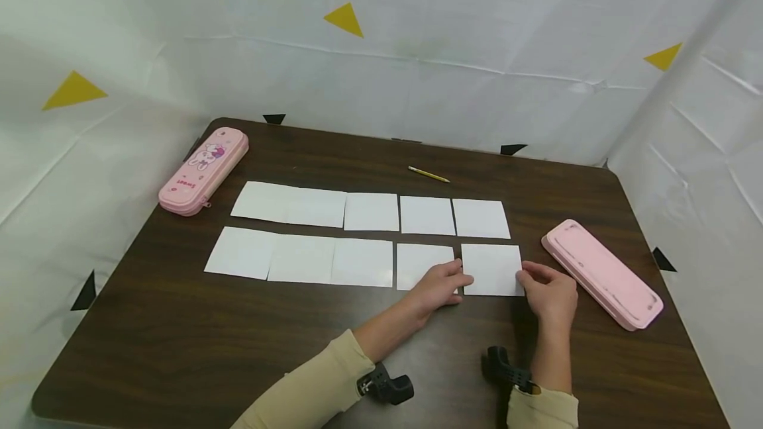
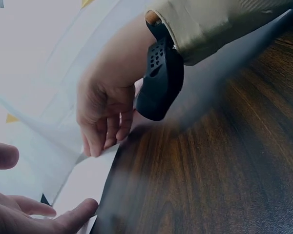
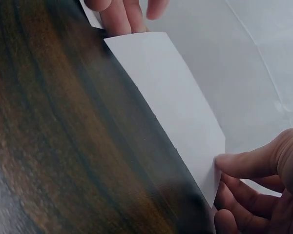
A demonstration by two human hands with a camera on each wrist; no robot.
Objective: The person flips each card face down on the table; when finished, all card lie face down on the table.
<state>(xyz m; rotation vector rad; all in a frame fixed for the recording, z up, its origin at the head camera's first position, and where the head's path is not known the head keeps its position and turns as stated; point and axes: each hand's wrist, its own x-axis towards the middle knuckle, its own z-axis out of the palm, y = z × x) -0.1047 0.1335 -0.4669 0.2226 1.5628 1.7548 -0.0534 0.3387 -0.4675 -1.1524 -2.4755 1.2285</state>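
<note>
Fingers pinch blank white paper sq, lying flat.

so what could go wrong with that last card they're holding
The right hand pinches the card by its right edge while the left hand touches its left edge, so it could bend or crease. The left hand also rests on the neighbouring card and might drag it out of the row.
</note>
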